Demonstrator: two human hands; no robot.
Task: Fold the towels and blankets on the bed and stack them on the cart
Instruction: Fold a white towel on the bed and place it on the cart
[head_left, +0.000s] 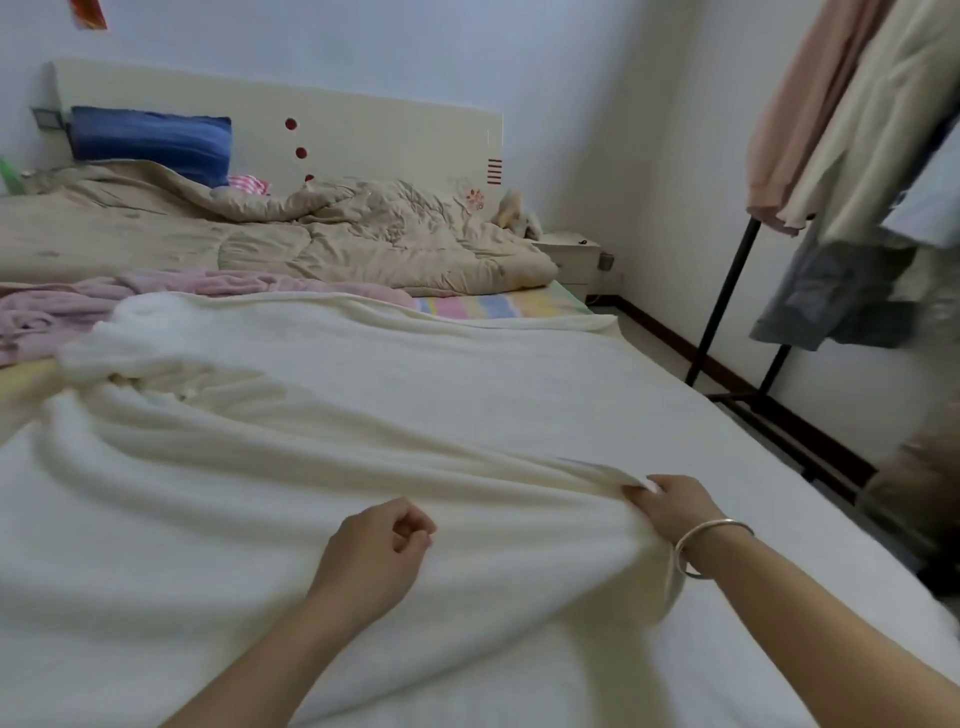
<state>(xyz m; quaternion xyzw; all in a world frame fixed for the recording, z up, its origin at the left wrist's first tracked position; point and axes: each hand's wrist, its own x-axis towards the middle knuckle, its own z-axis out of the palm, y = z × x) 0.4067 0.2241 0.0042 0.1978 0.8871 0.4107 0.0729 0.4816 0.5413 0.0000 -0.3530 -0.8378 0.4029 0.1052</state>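
A large white blanket (322, 415) lies spread over the near half of the bed, bunched in loose folds at the left. My right hand (670, 501), with a silver bangle on the wrist, grips a lifted fold of this blanket near its right side and pulls it taut. My left hand (382, 545) hovers over the blanket with its fingers curled and holds nothing. A crumpled pink towel (67, 306) lies beyond the white blanket at the left. No cart is in view.
A beige quilt (311, 234) lies rumpled at the head of the bed, with a blue pillow (150, 137) against the headboard. A striped sheet (488, 306) shows underneath. A black clothes rack (727, 291) with hanging garments stands at the right, a small nightstand (571, 254) in the corner.
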